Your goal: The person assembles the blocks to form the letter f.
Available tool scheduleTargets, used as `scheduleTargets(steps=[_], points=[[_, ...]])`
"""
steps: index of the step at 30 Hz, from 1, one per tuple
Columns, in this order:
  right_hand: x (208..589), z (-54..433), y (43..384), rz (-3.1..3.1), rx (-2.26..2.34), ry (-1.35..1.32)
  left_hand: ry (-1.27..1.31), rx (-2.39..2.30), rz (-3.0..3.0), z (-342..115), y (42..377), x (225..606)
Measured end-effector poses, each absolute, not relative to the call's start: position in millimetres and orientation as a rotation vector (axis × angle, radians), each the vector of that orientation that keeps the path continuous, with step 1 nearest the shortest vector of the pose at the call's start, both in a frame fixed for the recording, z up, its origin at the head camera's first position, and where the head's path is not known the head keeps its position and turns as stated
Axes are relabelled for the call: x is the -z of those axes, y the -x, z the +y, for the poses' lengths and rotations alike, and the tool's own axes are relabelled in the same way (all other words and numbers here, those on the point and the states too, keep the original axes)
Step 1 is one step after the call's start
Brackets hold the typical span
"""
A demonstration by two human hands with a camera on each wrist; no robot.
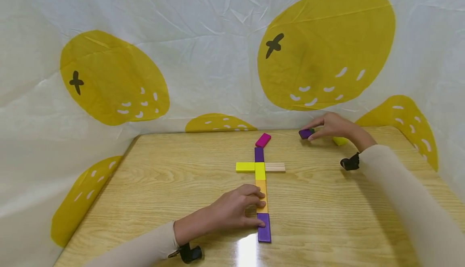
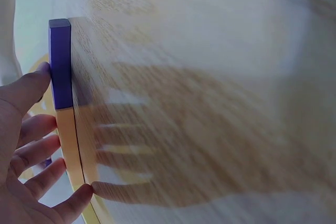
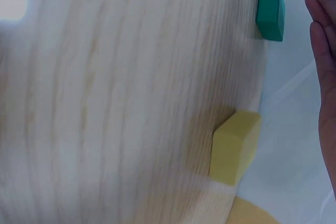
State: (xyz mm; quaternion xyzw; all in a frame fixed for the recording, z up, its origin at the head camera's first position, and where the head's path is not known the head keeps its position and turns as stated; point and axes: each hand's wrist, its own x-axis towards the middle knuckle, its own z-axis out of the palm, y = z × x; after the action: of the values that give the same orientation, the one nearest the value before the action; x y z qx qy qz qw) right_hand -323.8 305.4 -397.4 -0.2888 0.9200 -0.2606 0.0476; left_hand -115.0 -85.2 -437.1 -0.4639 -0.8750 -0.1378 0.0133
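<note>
My right hand [image 1: 336, 126] pinches a small purple block [image 1: 306, 134] between thumb and fingers above the table's far right part. Toward the front, a line of flat blocks runs away from me. My left hand [image 1: 237, 206] rests its fingertips on it, the thumb touching the nearest purple block [image 1: 264, 227] and other fingers on the orange section [image 1: 261, 184]. Beyond lie a yellow block [image 1: 260, 171], another purple block [image 1: 259, 154] and a tilted magenta block [image 1: 263, 140]. A yellow block [image 1: 245, 167] and a plain wood block [image 1: 275, 167] extend sideways, forming a cross.
Near the far edge, under the right hand, are a green block [image 3: 270, 14] and a thick yellow block [image 3: 228, 153]. A white cloth [image 1: 203, 69] with yellow fruit shapes hangs behind the wooden table [image 1: 163, 170]. Light glares off the table's front.
</note>
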Motion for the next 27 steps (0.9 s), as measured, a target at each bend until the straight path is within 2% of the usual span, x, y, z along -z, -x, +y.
scheduleTargets(steps=[17, 27], points=[[399.4, 265.9, 338.1, 2.843, 0.794, 0.96, 1.441, 0.435, -2.726, -86.4, 115.0, 438.7], [406.1, 227.5, 343.7, 2.869, 0.793, 0.879, 1.441, 0.442, -2.739, -86.2, 114.4, 437.7]])
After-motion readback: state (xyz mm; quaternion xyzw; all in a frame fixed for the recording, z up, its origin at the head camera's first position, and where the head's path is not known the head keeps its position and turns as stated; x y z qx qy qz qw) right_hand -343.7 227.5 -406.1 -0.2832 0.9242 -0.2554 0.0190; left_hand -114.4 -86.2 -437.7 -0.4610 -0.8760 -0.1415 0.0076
